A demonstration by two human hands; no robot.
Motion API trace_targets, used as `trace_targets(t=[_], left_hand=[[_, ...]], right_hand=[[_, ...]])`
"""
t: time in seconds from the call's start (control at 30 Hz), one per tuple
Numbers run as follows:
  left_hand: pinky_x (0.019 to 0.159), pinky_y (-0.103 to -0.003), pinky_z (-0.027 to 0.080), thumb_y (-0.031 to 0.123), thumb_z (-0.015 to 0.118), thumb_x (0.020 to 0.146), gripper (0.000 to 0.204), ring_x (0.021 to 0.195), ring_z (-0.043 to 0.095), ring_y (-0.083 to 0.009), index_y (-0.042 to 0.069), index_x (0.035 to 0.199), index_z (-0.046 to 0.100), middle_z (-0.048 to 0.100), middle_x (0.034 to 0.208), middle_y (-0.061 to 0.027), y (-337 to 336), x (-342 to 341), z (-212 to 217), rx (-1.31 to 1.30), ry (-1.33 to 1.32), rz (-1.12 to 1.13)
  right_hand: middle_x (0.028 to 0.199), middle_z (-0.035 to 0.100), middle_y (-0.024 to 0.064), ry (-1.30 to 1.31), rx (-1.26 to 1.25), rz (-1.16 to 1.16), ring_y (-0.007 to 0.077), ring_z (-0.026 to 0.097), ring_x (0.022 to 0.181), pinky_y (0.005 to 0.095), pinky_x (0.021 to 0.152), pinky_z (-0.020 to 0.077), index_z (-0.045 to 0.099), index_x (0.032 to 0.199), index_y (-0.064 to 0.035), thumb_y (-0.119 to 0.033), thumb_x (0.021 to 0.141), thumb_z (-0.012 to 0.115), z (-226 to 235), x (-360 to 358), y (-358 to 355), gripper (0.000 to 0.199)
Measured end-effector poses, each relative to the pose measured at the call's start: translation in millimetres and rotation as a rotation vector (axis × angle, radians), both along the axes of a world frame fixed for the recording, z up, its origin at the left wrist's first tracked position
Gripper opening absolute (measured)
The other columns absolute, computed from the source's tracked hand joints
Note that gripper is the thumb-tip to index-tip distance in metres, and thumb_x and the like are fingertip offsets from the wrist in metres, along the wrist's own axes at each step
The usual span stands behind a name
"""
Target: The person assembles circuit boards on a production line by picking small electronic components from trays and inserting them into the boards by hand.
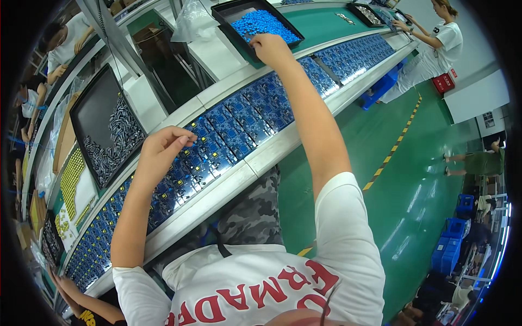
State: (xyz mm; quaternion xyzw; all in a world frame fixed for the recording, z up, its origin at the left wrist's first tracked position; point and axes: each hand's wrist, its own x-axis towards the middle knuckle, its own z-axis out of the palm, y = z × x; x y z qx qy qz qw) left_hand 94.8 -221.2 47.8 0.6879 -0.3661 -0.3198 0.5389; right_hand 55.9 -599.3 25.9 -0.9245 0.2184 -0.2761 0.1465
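Note:
My left hand is closed in a pinch just above a row of blue circuit boards lying along the line. Whatever sits between its fingertips is too small to make out. My right hand reaches to the near edge of a black tray heaped with small blue parts. Its fingers are bent together at the heap, and their tips are partly hidden. Yellow square components and small dark ones stand on the boards near my left hand; the boards farther right show no yellow ones.
Left of my left hand lies a black tray of dark cylindrical parts. Beyond it are yellow components in rows on a white sheet. A co-worker works at the far right end; another person's hands show at lower left. A metal post rises behind the line.

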Motion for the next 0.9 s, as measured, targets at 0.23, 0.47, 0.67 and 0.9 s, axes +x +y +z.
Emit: trace_targets(t=[0.23,0.47,0.67,0.9], left_hand=[[0.079,-0.024,0.050,0.009,0.067,0.094,0.016,0.086,0.064,-0.0097,-0.003,0.105,0.067,0.070,0.094,-0.0035,3.4,6.1,-6.1,0.017,0.077,-0.002],[0.074,-0.022,0.049,0.011,0.072,0.090,0.015,0.082,0.061,-0.0071,0.000,0.100,0.066,0.069,0.089,-0.0024,3.2,1.0,-1.6,0.081,-0.112,0.038],[0.072,-0.023,0.049,0.012,0.076,0.086,0.023,0.078,0.063,-0.0094,0.003,0.107,0.072,0.072,0.085,-0.0031,11.3,2.7,-10.7,0.054,-0.114,0.145],[0.072,-0.023,0.049,0.011,0.075,0.086,0.021,0.076,0.064,-0.0110,0.003,0.106,0.074,0.073,0.087,-0.0055,13.4,0.6,-4.8,0.112,-0.292,0.179]], right_hand=[[0.090,0.073,0.0129,-0.084,0.165,0.081,0.0334,0.069,0.087,0.0441,0.080,0.0551,0.078,0.090,-0.0130,-0.027,0.084,0.069,-7.2,1.0,-8.7,0.018],[0.087,0.070,0.0182,-0.198,0.178,-0.036,0.0353,0.067,0.085,0.0420,0.075,0.0521,0.071,0.088,-0.0030,-0.024,0.083,0.065,-6.8,-4.9,-24.5,0.022],[0.085,0.070,0.0187,-0.193,0.131,-0.011,0.0360,0.067,0.084,0.0428,0.075,0.0518,0.069,0.085,-0.0026,-0.024,0.082,0.064,-7.6,-1.2,-15.5,0.022],[0.085,0.070,0.0190,-0.217,0.123,-0.020,0.0365,0.067,0.084,0.0432,0.074,0.0519,0.069,0.085,-0.0025,-0.024,0.081,0.063,-3.7,-4.0,-12.5,0.022]])
